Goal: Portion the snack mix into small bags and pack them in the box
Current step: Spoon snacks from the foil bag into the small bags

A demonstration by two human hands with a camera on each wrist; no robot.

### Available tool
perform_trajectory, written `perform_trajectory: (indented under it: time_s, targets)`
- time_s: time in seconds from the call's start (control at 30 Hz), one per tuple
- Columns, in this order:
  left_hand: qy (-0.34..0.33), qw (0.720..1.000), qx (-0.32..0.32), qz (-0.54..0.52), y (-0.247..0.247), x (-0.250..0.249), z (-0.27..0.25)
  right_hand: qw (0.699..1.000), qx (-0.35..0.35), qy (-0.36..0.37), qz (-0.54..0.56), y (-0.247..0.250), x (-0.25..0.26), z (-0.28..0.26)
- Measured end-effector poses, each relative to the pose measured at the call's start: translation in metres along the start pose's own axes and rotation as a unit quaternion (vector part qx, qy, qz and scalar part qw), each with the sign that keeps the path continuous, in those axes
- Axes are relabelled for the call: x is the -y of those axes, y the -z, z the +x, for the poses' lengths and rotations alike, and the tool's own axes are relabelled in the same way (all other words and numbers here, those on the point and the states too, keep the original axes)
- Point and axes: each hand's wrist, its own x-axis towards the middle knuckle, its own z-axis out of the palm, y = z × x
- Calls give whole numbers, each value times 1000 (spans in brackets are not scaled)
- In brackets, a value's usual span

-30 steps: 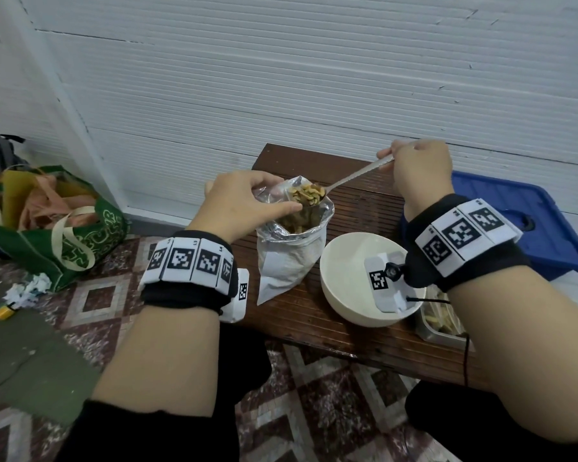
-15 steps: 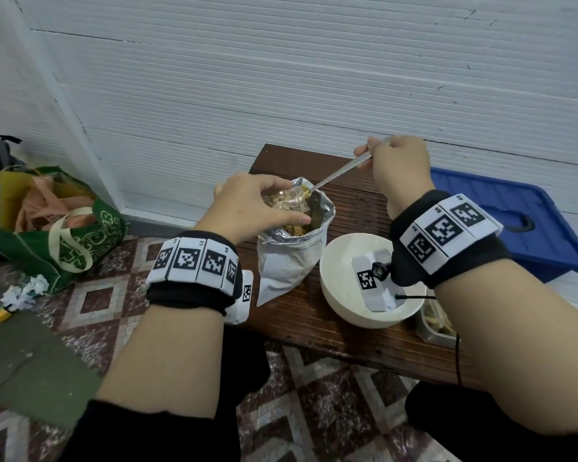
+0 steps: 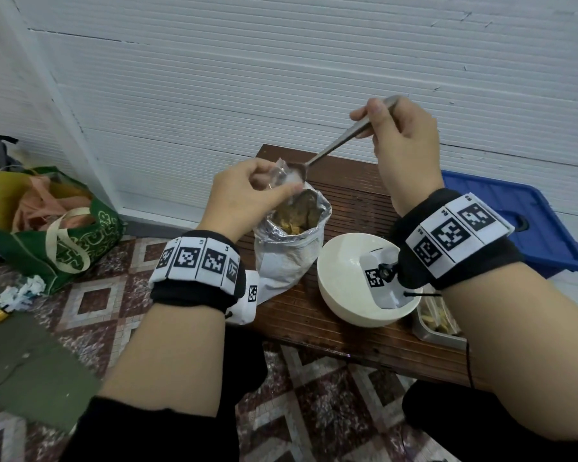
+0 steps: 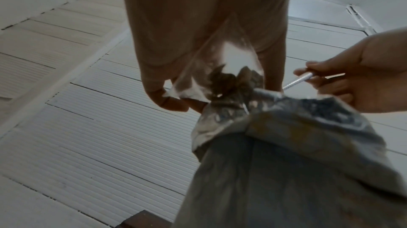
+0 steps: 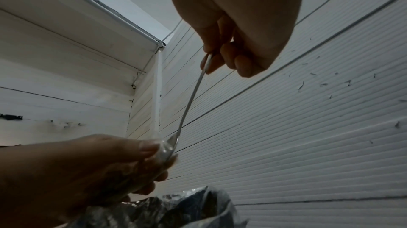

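The left hand (image 3: 247,195) pinches the mouth of a small clear plastic bag (image 4: 211,68) just above the open silver foil snack pouch (image 3: 289,251), which stands near the far left corner of the dark wooden bench (image 3: 354,331). A second ago the long metal spoon (image 3: 334,148) was lifting a heap of snack mix from the pouch; now its bowl is tipped into the small bag, so one portion is probably going in. The spoon's long axis slopes from upper right to lower left, bowl down. The right hand (image 3: 404,135) grips the handle end with curled fingers, above the white round bowl (image 3: 341,295).
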Motion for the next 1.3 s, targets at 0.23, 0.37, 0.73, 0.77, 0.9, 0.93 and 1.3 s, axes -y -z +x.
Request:
perform_trajectory:
  time_s: [0.23, 0.37, 0.73, 0.77, 0.9, 0.93, 1.3]
  targets:
    - [40, 997, -22, -60, 7, 10, 3, 992, -122, 16, -26, 14, -5, 3]
    - [46, 997, -12, -67, 7, 13, 4, 992, -82, -12, -97, 12, -16, -8]
    - [54, 997, -1, -46, 6, 11, 2, 910, 209, 210, -290, -19, -50, -53]
    - [54, 997, 0, -46, 6, 11, 2, 913, 206, 204, -289, -19, -50, -53]
    - [55, 998, 8, -40, 6, 10, 2, 935, 178, 130, -280, -15, -48, -46]
    - [55, 998, 8, -40, 6, 10, 2, 940, 171, 110, -275, -14, -46, -44]
    - [53, 998, 11, -35, 4, 11, 3, 977, 32, -127, -166, -8, -47, -36]
